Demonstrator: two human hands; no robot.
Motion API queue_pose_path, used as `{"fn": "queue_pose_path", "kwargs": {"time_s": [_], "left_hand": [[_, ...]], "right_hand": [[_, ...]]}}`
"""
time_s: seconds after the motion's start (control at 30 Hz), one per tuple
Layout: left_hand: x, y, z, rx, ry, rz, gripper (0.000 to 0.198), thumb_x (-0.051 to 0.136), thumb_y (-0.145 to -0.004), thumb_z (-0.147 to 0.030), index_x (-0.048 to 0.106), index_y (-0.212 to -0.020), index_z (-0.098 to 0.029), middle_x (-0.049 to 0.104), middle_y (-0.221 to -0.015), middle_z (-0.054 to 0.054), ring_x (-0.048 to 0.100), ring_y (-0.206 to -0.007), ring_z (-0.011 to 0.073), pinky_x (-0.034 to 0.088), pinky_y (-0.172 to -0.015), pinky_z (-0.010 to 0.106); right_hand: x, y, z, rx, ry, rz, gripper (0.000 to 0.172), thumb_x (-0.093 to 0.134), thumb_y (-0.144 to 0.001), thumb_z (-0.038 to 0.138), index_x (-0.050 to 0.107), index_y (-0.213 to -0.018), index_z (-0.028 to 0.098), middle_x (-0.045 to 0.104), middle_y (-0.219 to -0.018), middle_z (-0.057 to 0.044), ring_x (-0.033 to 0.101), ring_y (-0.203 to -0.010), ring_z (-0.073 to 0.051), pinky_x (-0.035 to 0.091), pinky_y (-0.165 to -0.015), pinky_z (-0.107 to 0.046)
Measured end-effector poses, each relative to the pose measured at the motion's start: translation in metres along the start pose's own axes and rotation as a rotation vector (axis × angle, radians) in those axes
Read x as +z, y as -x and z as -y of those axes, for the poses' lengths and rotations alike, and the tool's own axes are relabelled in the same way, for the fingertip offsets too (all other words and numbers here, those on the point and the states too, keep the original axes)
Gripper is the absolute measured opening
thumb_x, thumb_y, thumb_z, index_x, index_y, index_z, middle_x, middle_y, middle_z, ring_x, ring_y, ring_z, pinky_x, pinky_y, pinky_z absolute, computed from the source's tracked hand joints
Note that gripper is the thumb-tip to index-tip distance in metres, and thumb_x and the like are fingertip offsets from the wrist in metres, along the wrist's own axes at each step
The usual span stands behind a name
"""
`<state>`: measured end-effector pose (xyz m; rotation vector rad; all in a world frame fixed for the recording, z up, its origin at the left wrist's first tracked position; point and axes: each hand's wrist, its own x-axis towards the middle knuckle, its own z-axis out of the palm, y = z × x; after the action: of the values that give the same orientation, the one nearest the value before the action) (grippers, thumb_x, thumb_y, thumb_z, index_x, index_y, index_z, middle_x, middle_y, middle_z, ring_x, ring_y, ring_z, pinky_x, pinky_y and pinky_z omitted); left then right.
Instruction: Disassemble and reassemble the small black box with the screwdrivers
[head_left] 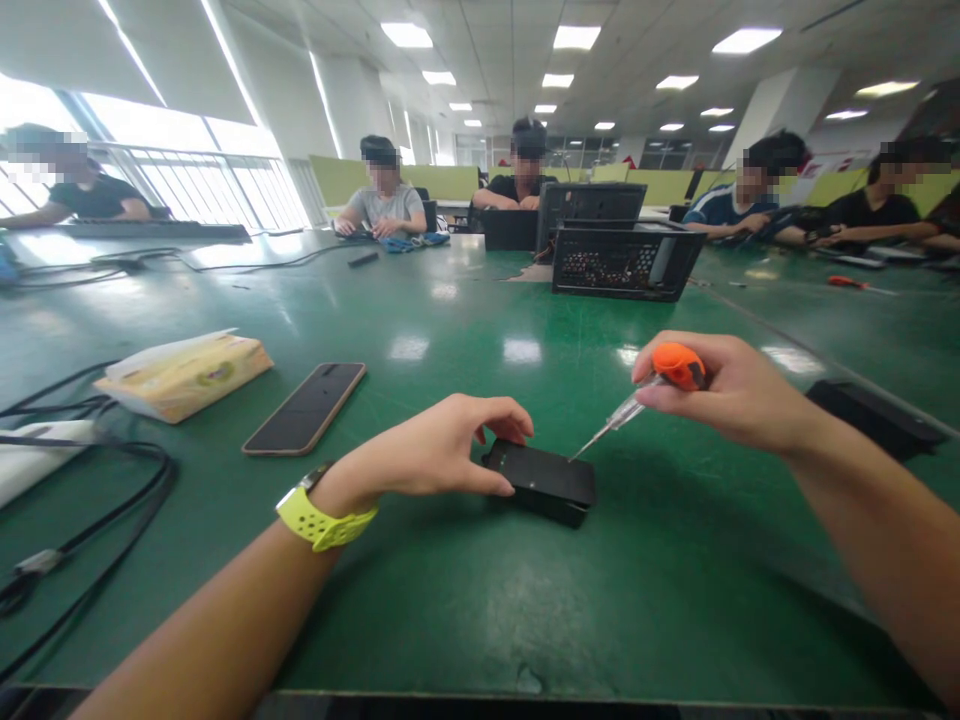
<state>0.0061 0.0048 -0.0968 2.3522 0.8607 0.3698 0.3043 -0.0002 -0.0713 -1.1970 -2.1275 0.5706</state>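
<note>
A small black rectangular box point(544, 478) lies on the green tabletop in front of me. My left hand point(450, 445) grips its left end, thumb on the near side and fingers curled over the far side. My right hand point(727, 395) is wrapped round a screwdriver point(679, 366) with an orange handle and a clear section below it. The thin shaft slants down to the left, and its tip meets the top of the box near the right end. What the tip rests on is too small to make out.
Left of my hands lie a phone point(307, 410), a tissue pack point(191, 375) and black cables point(142, 500). A dark block point(874, 415) sits beside my right forearm. Farther off stand black computer cases point(622, 262) and another orange-handled screwdriver point(847, 283). Several people sit around the table.
</note>
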Motion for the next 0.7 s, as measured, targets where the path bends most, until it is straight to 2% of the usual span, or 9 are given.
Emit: {"fn": "queue_pose_path", "kwargs": {"time_s": [0.1,0.23,0.3,0.47,0.63,0.7], "left_hand": [[0.0,0.0,-0.001,0.002,-0.01,-0.001,0.043,0.075,-0.073,-0.029,0.06,-0.113,-0.02,0.065,-0.108,0.003,0.059,-0.094,0.016,0.046,-0.084,0.029],[-0.001,0.001,-0.001,0.015,-0.012,0.001,0.041,0.074,-0.075,-0.027,0.06,-0.113,-0.02,0.065,-0.107,0.002,0.059,-0.095,0.0148,0.046,-0.085,0.028],[-0.001,0.001,-0.001,0.02,0.002,0.006,0.041,0.074,-0.075,-0.025,0.06,-0.113,-0.019,0.066,-0.107,0.002,0.06,-0.095,0.0144,0.047,-0.085,0.027],[0.0,0.001,0.002,0.028,-0.007,-0.001,0.038,0.075,-0.073,-0.025,0.063,-0.108,-0.018,0.066,-0.104,0.002,0.06,-0.093,0.0147,0.047,-0.083,0.027],[0.001,-0.001,0.004,0.032,-0.008,0.008,0.043,0.075,-0.073,-0.028,0.063,-0.113,-0.018,0.068,-0.107,0.003,0.061,-0.093,0.0152,0.048,-0.083,0.027],[0.001,0.0,0.005,0.027,-0.018,0.003,0.049,0.076,-0.073,-0.031,0.062,-0.118,-0.018,0.068,-0.11,0.004,0.062,-0.094,0.0161,0.049,-0.083,0.028]], "right_hand": [[-0.001,0.006,-0.014,0.051,-0.131,-0.072,0.023,0.073,-0.073,0.039,0.062,-0.08,0.019,0.055,-0.067,0.002,0.047,-0.056,-0.012,0.036,-0.052,-0.026],[-0.003,0.011,-0.027,0.182,-0.424,-0.175,0.02,0.074,-0.073,0.033,0.06,-0.082,0.021,0.045,-0.057,0.006,0.037,-0.045,-0.008,0.024,-0.043,-0.024],[-0.003,0.012,-0.031,0.241,-0.468,-0.152,0.021,0.075,-0.073,0.03,0.059,-0.084,0.022,0.046,-0.058,0.006,0.037,-0.044,-0.007,0.023,-0.041,-0.023],[-0.001,0.013,-0.038,0.345,-0.408,-0.091,0.024,0.073,-0.072,0.029,0.058,-0.089,0.019,0.05,-0.056,0.006,0.039,-0.042,-0.007,0.024,-0.038,-0.022],[0.006,0.008,-0.05,0.472,-0.347,0.141,0.021,0.065,-0.077,0.03,0.056,-0.09,0.016,0.057,-0.066,0.001,0.039,-0.044,-0.006,0.024,-0.039,-0.02],[0.011,0.006,-0.057,0.52,-0.317,0.182,0.02,0.063,-0.077,0.032,0.056,-0.088,0.017,0.055,-0.065,0.002,0.038,-0.044,-0.005,0.022,-0.039,-0.019]]}}
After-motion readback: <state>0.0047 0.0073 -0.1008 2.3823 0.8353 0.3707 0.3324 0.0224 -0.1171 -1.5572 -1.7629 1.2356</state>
